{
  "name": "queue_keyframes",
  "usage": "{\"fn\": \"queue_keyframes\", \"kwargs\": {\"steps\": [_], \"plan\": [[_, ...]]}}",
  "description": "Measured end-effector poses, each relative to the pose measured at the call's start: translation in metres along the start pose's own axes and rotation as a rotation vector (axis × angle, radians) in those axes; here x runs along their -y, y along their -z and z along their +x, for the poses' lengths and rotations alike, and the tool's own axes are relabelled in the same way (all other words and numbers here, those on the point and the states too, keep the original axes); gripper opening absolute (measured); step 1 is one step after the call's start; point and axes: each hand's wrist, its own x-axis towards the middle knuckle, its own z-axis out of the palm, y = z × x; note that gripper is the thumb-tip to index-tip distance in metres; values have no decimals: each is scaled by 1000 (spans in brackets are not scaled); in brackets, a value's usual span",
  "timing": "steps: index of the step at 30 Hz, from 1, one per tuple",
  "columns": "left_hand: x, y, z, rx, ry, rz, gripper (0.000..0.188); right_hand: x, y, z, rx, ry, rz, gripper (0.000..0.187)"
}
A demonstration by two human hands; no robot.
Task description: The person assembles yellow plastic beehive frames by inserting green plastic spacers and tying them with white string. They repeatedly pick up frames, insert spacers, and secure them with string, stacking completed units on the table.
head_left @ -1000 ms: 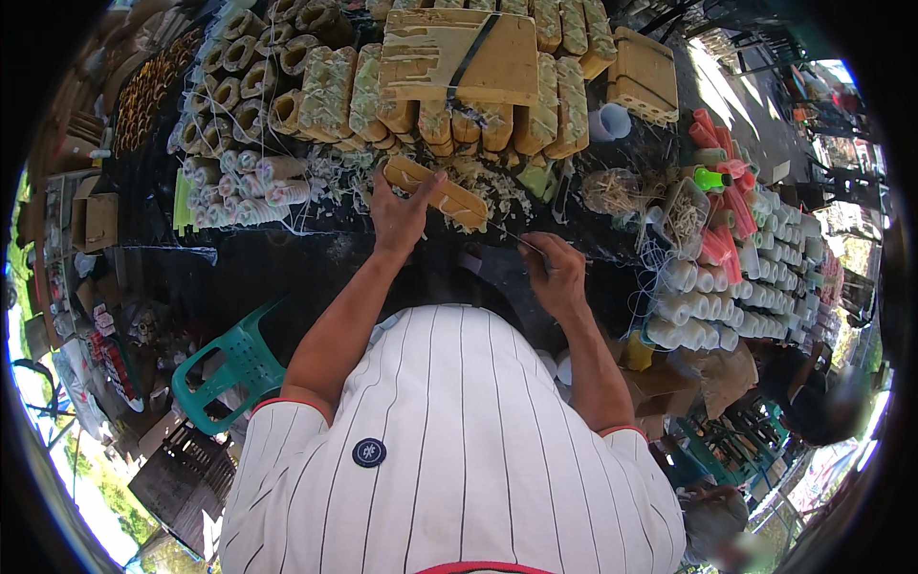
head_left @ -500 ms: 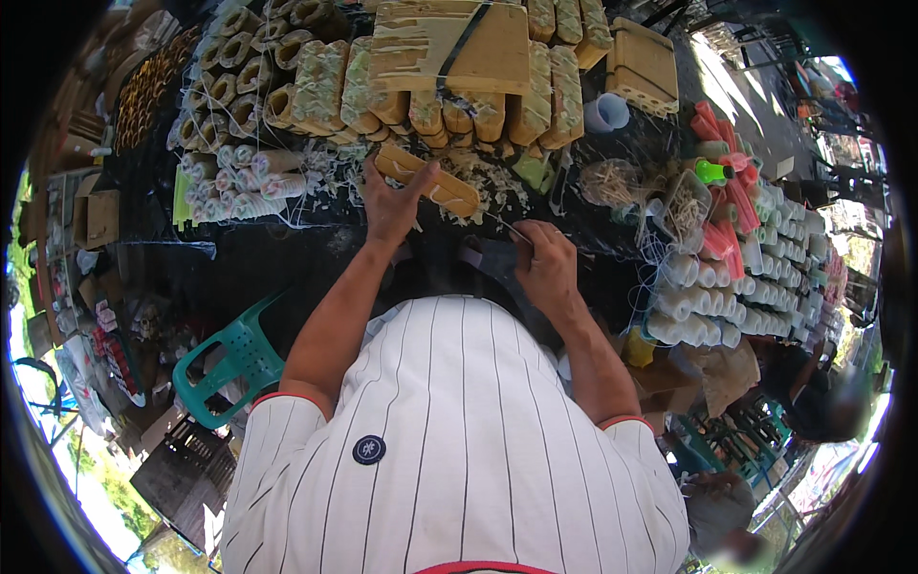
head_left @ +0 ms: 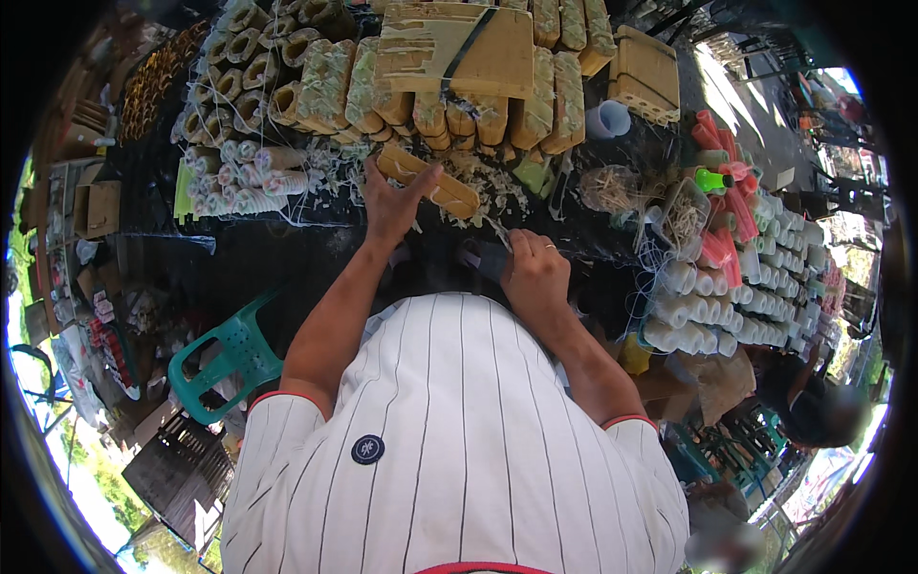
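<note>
My left hand [head_left: 390, 206] grips a long tan block [head_left: 453, 194] with rounded ends and pale squiggly lines on its upper face. Thumb and fingers clasp it from both sides, and it slants down to the right above the black work surface. My right hand [head_left: 537, 273], wearing a ring, is closed around a thin, pale, narrow tool [head_left: 497, 228]; whether it is a knife or a stick cannot be made out. The tool's tip points up and left, close to the block's lower right end. Pale shavings [head_left: 492, 172] lie scattered beyond the block.
Stacked tan blocks [head_left: 325, 86] and a wooden board [head_left: 459, 53] stand beyond my hands. Wrapped rolls [head_left: 253, 182] lie at left, white rolls [head_left: 703, 311] and red rolls [head_left: 736, 206] at right. A translucent cup [head_left: 608, 120] stands behind. A green chair [head_left: 225, 359] is at lower left.
My right hand has shifted slightly left and towards me, and turned, so the tool stands at a steeper angle. My left hand and the block stay almost where they were.
</note>
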Motion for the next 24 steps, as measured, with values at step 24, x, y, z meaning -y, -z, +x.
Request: {"fn": "queue_keyframes", "kwargs": {"steps": [24], "plan": [[-4,0,-10,53,32,-229,82,3,7,9,80,-80,88,21]]}}
